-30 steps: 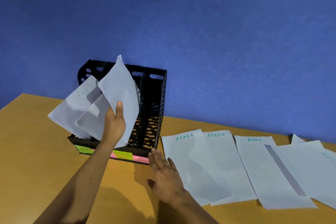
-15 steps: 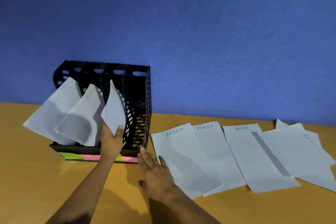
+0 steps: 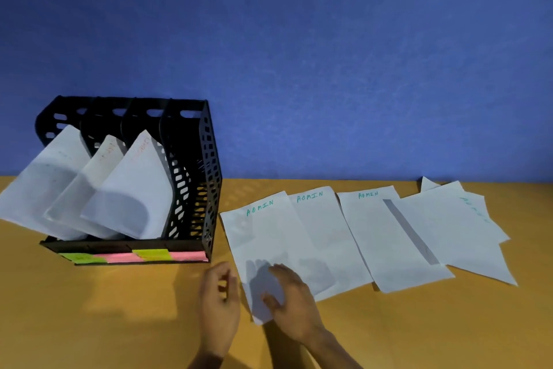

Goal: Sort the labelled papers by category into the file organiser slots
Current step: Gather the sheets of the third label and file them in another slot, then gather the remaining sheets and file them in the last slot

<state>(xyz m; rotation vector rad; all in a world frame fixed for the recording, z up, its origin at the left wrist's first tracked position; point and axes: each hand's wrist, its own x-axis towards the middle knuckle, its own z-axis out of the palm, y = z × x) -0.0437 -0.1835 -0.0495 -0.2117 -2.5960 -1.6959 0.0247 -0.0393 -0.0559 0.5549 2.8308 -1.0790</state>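
Black file organiser (image 3: 191, 177) stands on the wooden table (image 3: 89, 308), up and to the left of both hands, four slots side by side. Leftmost slot holds a white sheet (image 3: 39, 186) leaning out to the left. Second slot holds a sheet (image 3: 89, 186) with faint reddish writing near its top, unreadable. Third slot holds a sheet (image 3: 134, 192), also with faint reddish writing, tilted left like the others. Fourth slot, nearest the hands, has no paper visible in it. Sticky labels along the organiser's front base: green (image 3: 80, 257), pink (image 3: 119, 257), green (image 3: 152, 254), pink (image 3: 187, 255); text too small to read.

Left hand (image 3: 220, 305) hovers over the table just left of the nearest ADMIN sheet (image 3: 269, 237), fingers loosely curled, holding nothing; touching the paper edge or not, cannot tell. Right hand (image 3: 294, 308) lies on that sheet's lower corner, fingers spread, palm down; not pinching.

Right of the hands and further back: second ADMIN sheet (image 3: 323, 234) tucked partly under the first, third ADMIN sheet (image 3: 386, 237), then overlapping sheets (image 3: 457, 228) at the far right, one with green lettering running sideways. All flat on the table, well apart from the organiser.
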